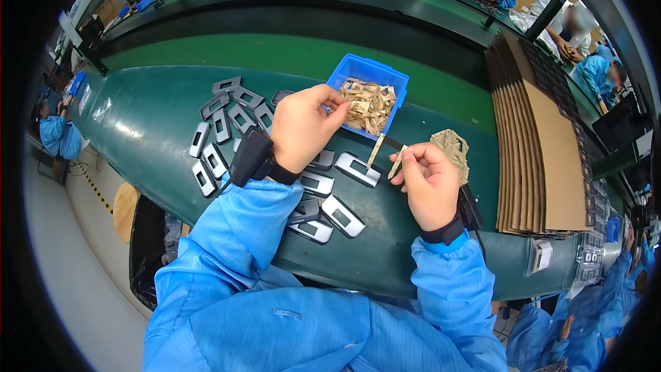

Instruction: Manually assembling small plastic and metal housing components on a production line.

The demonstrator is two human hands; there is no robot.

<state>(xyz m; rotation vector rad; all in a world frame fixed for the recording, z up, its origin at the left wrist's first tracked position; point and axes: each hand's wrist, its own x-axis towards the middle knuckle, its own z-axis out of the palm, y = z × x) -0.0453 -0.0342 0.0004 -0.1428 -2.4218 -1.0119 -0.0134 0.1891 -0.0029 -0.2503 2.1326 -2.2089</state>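
My right hand (432,186) pinches a small strip (393,142) between thumb and fingers; it has beige paper-like ends and a dark middle, and hangs over the table. Just left of the blue bin (401,83), my left hand (306,124) has its thumb and fingertips together at the beige strips (375,107) heaped inside. Whether a strip is in that pinch cannot be told. Beneath and between the hands lie grey-and-black plastic housings with rectangular windows, the nearest being one housing (357,169). My left forearm hides some of them.
A beige clump of strips (451,148) lies behind my right hand. Upright cardboard sheets (530,145) stand to the right, with black trays beside them. More housings (241,114) are spread on the green table (151,110) at left. Co-workers in blue sit across the bench.
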